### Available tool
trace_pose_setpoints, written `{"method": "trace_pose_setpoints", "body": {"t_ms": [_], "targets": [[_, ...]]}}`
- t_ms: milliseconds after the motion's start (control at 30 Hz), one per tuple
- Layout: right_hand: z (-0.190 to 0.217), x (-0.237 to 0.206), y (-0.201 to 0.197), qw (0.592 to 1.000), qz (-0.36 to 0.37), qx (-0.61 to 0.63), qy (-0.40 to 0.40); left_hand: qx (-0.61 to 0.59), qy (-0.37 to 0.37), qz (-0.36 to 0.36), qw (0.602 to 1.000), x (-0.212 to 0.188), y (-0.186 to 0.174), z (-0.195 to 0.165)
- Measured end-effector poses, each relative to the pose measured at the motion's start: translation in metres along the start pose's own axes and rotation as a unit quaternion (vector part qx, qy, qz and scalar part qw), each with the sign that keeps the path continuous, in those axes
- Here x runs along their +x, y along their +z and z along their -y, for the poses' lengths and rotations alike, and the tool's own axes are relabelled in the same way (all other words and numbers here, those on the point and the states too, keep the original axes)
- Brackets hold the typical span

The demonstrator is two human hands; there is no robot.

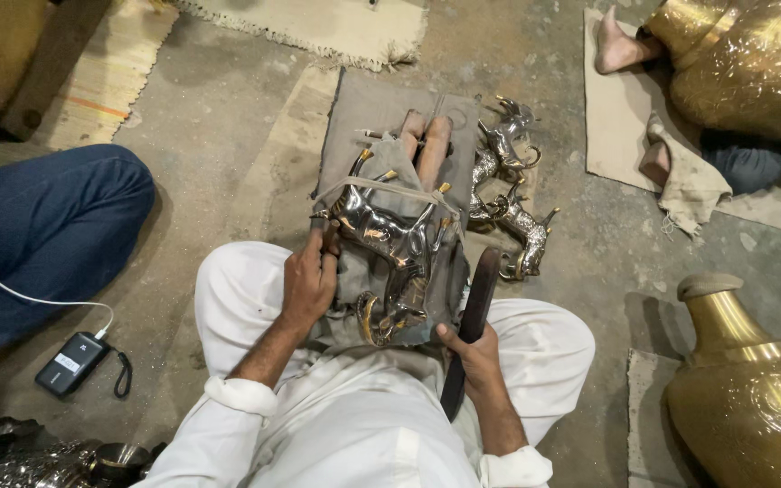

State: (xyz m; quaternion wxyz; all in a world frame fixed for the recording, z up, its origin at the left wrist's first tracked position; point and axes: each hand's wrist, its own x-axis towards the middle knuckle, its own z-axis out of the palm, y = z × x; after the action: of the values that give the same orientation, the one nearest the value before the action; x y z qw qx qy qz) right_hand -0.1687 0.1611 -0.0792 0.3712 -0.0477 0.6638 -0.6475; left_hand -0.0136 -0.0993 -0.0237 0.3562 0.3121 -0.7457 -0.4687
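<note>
Far left, a small black power bank (72, 361) with a white cable lies on the floor. The left hand (309, 280) has its fingers curled around the near flank of the shiny silver-and-gold metal animal figure (390, 244), which lies in the lap under a tan strap, long axis running away from the body. The right hand (472, 352) wraps a dark flat tool (472, 330), pointing up beside the figure. More silver figurines (508, 194) lie just right.

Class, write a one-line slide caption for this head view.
Seated on the floor, left hand steadies a metal deer while right hand grips a dark tool.
</note>
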Motion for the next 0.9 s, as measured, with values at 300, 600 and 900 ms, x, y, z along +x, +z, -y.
{"method": "trace_pose_setpoints", "body": {"t_ms": [300,600,900], "targets": [[-0.008,0.004,0.002,0.999,-0.024,-0.011,-0.036,-0.002,0.053,-0.041,0.998,-0.002,-0.001,-0.003],[-0.001,-0.007,-0.004,0.999,-0.027,-0.013,-0.016,-0.094,-0.128,-0.145,0.977,0.010,-0.021,0.005],[-0.023,-0.003,-0.016,0.999,-0.045,-0.008,-0.002,-0.162,-0.267,0.234,0.921,0.029,-0.014,0.044]]}}
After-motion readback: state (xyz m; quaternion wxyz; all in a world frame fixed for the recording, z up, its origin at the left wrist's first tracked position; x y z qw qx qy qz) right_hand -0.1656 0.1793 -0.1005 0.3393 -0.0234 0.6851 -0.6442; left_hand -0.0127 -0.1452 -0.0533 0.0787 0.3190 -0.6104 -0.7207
